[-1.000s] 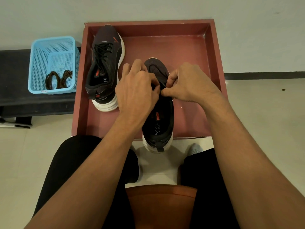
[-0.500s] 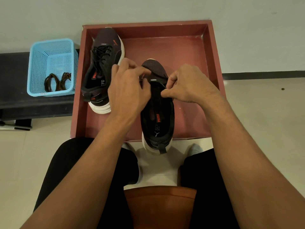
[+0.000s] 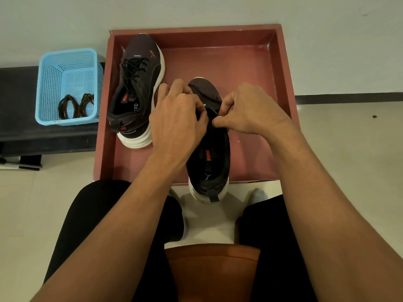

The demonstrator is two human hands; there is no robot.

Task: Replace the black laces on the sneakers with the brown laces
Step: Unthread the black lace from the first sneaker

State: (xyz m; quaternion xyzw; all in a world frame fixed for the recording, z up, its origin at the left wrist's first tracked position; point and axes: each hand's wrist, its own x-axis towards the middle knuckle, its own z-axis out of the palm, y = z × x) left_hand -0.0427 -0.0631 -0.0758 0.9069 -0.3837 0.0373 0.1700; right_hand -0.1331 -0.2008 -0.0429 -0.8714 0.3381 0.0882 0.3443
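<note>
Two black sneakers with white soles sit in a red wooden tray [image 3: 281,68]. The left sneaker [image 3: 135,92] still carries its black laces [image 3: 133,70]. The right sneaker [image 3: 209,155] points away from me, its heel over the tray's near edge. My left hand [image 3: 177,120] curls over its lace area from the left. My right hand [image 3: 248,110] pinches the black lace at the shoe's upper right side, thumb against forefinger. The lace itself is mostly hidden under both hands. Brown laces [image 3: 75,105] lie coiled in a blue basket [image 3: 67,62].
The blue basket stands on a dark bench [image 3: 21,131] left of the tray. A white wall rises behind the tray. My knees in black trousers [image 3: 98,214] flank a brown stool seat [image 3: 213,271] below the tray, on a pale tiled floor.
Both hands stay on the right sneaker's lace area; the left hand shifted slightly left and back, fingers working at the eyelets. The view drifted a little.
</note>
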